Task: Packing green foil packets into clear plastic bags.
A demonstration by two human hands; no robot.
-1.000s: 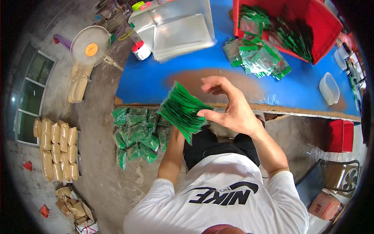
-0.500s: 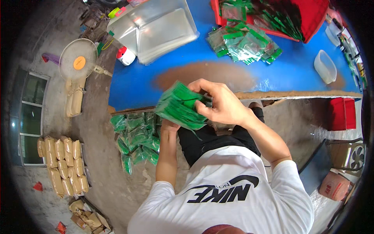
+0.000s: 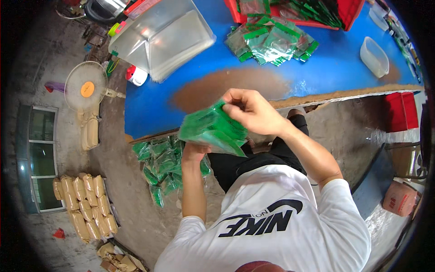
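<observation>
Many thin packets [image 3: 212,128]: glossy green, partly clear, stacked, edges uneven.

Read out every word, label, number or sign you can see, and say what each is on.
White short-sleeved shirt: large black lettering, legible, but I don't copy out printed words.
Pinkish plastic bundle: red marks, too small to read.
Round white fan with orange hub: any hub print too small to read.
Stack of green-and-clear plastic packets: any print too blurred.
</observation>
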